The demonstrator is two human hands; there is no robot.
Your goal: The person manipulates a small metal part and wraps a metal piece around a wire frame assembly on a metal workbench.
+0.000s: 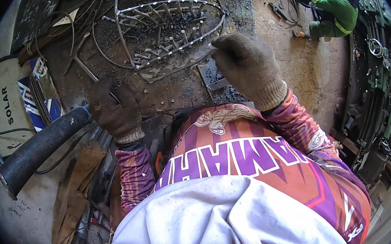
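My left hand [115, 106], in a dark work glove, is closed around the handle of what looks like a chipping hammer [86, 69]. The hammer's pointed head lies toward the upper left, over the metal table. My right hand [249, 66], in a brownish glove, is raised with fingers pinched together at the near right of a welded steel frame [174, 52]. A small pale tip shows at those fingertips; what they hold is mostly hidden. Short rod stubs line the leaf-shaped frame, and bright spots dot its bars. A thin bent rod [178, 71] curves below it toward my right fingertips.
Dark grit litters the worktable [75, 89]. A thick black pipe [45, 147] juts out at the left, near a white case [7, 103] and loose rods. A co-worker in green [336, 12] crouches at the upper right, beside a bank of machinery [380, 69].
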